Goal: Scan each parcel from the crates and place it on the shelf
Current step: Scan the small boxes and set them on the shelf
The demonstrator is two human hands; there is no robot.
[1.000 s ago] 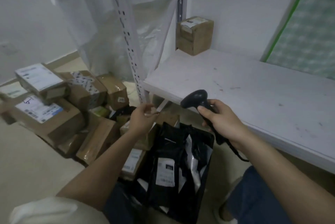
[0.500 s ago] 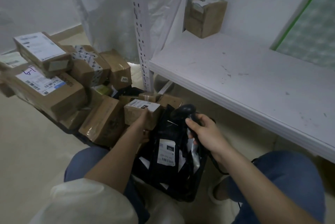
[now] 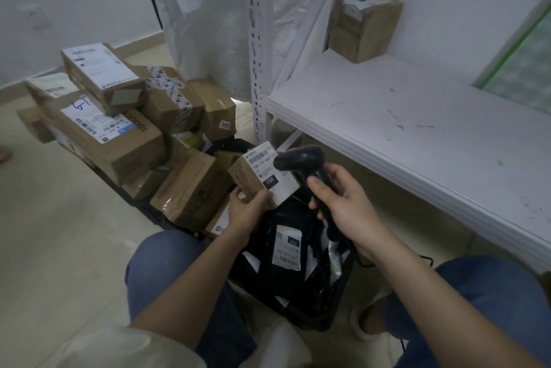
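Since the earlier frame, the small parcel (image 3: pixel 262 175) has been lifted clear of the pile and the scanner (image 3: pixel 301 159) raised to it. The left hand (image 3: pixel 249 208) grips one small parcel from below, label face up, its long axis running from near left to far right. The right hand (image 3: pixel 343 200) is clenched round the one scanner's handle, head pointing left at the label. One black crate (image 3: pixel 340 302) holds black bags. One box (image 3: pixel 365 26) stands on the white shelf (image 3: pixel 417 129); about eight cartons (image 3: pixel 119 135) are piled left.
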